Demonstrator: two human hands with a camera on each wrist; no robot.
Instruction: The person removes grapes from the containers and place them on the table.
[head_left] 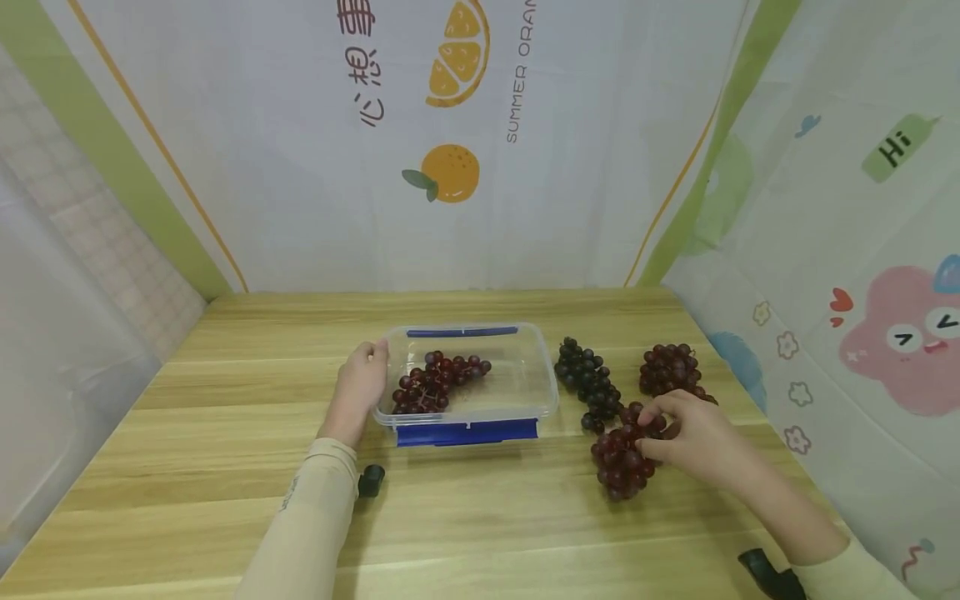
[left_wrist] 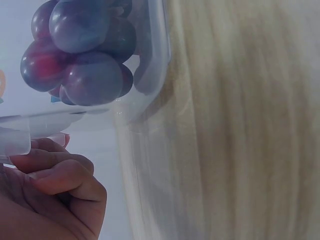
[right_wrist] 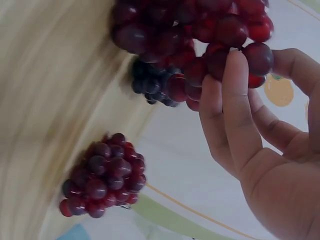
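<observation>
A clear plastic container (head_left: 517,383) with blue clips stands mid-table, and a bunch of red grapes (head_left: 427,390) lies in its left part. My left hand (head_left: 362,383) grips the container's left edge; in the left wrist view its curled fingers (left_wrist: 65,175) are at the plastic rim, just below the grapes. On the right, my right hand (head_left: 693,437) pinches the upper end of another red grape bunch (head_left: 621,462). The right wrist view shows thumb and fingertips against those grapes (right_wrist: 230,30), which hang over the wooden table.
A bunch of black grapes (head_left: 587,375) lies just right of the container. Farther right, near the table's edge, is one more red grape bunch (head_left: 667,368), partly behind my right hand. Printed cloth (head_left: 570,217) hangs behind and beside the wooden table (head_left: 225,417).
</observation>
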